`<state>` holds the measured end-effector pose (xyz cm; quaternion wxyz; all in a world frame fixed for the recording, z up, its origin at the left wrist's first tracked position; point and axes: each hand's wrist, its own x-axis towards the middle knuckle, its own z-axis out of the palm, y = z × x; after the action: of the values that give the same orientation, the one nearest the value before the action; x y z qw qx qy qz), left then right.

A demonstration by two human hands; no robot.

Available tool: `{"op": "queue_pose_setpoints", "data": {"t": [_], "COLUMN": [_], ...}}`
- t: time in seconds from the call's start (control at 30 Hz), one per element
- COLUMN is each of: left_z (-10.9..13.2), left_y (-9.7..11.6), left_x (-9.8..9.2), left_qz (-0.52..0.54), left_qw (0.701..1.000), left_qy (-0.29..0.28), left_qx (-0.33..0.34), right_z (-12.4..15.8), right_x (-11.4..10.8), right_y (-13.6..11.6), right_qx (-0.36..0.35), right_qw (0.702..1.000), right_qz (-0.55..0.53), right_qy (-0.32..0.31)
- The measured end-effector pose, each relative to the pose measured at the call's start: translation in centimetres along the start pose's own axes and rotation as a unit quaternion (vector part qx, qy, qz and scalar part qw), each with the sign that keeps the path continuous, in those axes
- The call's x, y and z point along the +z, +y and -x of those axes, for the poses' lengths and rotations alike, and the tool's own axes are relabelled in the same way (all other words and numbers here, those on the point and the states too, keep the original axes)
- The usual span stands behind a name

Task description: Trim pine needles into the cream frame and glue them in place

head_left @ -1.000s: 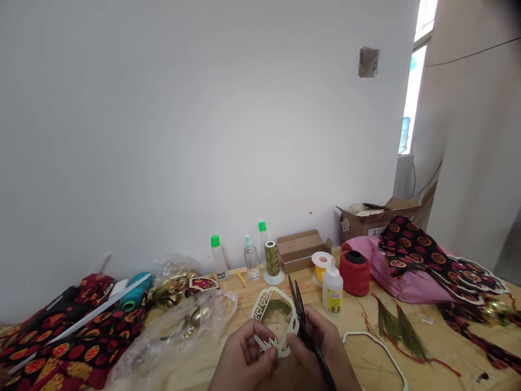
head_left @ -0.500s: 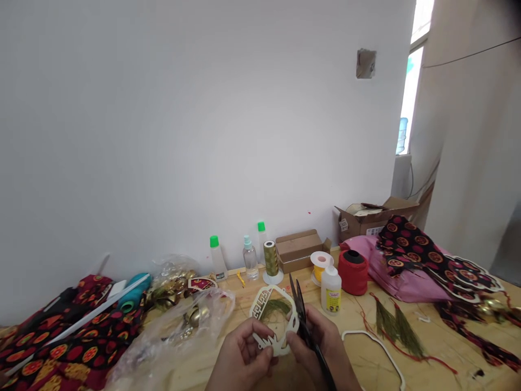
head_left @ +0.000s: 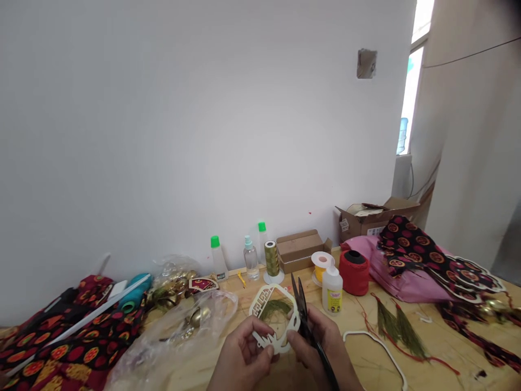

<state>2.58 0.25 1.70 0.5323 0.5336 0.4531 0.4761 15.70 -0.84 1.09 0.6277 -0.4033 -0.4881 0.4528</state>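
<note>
The white openwork frame is located above the wooden table, directly in front of the person, tilted, with its lattice section at the upper left. The left hand grips the frame's lower left edge between thumb and fingers. The right hand grasps the black scissors; its thumb lies against the frame's lower right side. The scissor blades point upward and away from the person, tips slightly apart, beside the frame's right edge. Olive strands show through the frame opening; whether they are attached to it cannot be determined.

Beyond the hands stand the glue bottle, the red thread cone, the olive thread spool and the clear bottle with a pale blue cap. The small cardboard box sits behind them, near the wall.

To the right of the hands lie a white curved outline and two green tassels; a pink bag carries dark patterned fabric. To the left, a transparent plastic bag lies beside further patterned fabric and a teal spool.
</note>
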Motion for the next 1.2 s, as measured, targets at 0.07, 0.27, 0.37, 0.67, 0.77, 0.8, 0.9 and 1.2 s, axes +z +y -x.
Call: {"op": "queue_pose_setpoints", "data": {"t": [0.07, 0.27, 0.37, 0.67, 0.77, 0.8, 0.9, 1.2], "left_z": [0.1, 0.0, -0.1, 0.2, -0.1, -0.2, -0.3, -0.2], "left_y": [0.3, -0.4, -0.4, 0.2, -0.4, -0.6, -0.8, -0.8], "left_x": [0.1, 0.1, 0.2, 0.2, 0.1, 0.0, 0.1, 0.0], "left_qz": [0.018, 0.020, 0.023, 0.042, 0.026, 0.020, 0.023, 0.001], "left_qw": [1.000, 1.000, 1.000, 0.999, 1.000, 1.000, 1.000, 1.000], "left_qy": [0.003, -0.005, -0.002, 0.000, -0.001, -0.004, -0.011, -0.023], "left_qx": [-0.007, -0.018, -0.005, -0.017, -0.013, -0.007, 0.003, -0.007], "right_z": [0.0, 0.1, 0.2, 0.0, 0.1, 0.2, 0.3, 0.3], "right_x": [-0.1, 0.1, 0.2, -0.1, 0.1, 0.2, 0.4, 0.3], "right_y": [0.2, 0.0, -0.1, 0.1, -0.3, -0.4, -0.6, -0.6], "right_qx": [0.008, -0.004, -0.015, -0.019, -0.030, -0.030, -0.029, -0.038], "right_qw": [1.000, 1.000, 1.000, 1.000, 1.000, 0.999, 0.999, 0.999], "right_qz": [0.003, 0.000, -0.005, 0.003, 0.005, 0.005, 0.006, 0.004], "right_qy": [0.002, 0.005, 0.006, -0.012, 0.003, 0.011, 0.021, 0.025]}}
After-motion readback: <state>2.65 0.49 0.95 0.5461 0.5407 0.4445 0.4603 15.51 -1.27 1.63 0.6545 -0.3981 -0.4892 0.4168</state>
